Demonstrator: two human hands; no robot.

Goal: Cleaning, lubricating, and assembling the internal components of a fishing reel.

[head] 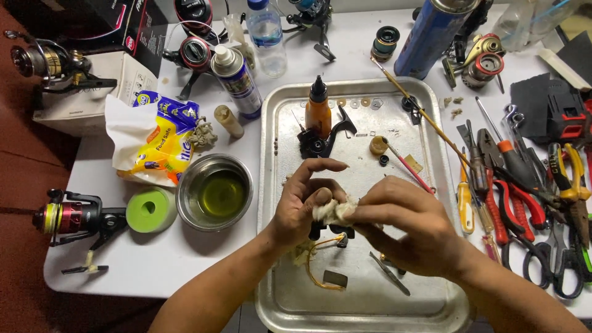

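Two forearms reach in from the near edge and meet over the metal tray (pixel 274 185). The left hand (pixel 302 206) curls half closed, thumb and lower fingers pinching a wad of pale cloth (pixel 333 211), index finger raised and bent. The right hand (pixel 404 225) lies knuckles up, fingers drawn together on the same cloth from the other side. Under them sits a dark reel part (pixel 336 233) on the tray. Farther off stands an orange bottle (pixel 318 112); left, on the tabletop (pixel 154 259), a steel bowl (pixel 214 192) of yellowish liquid.

Bare hands (pixel 370 216), sleeveless forearms
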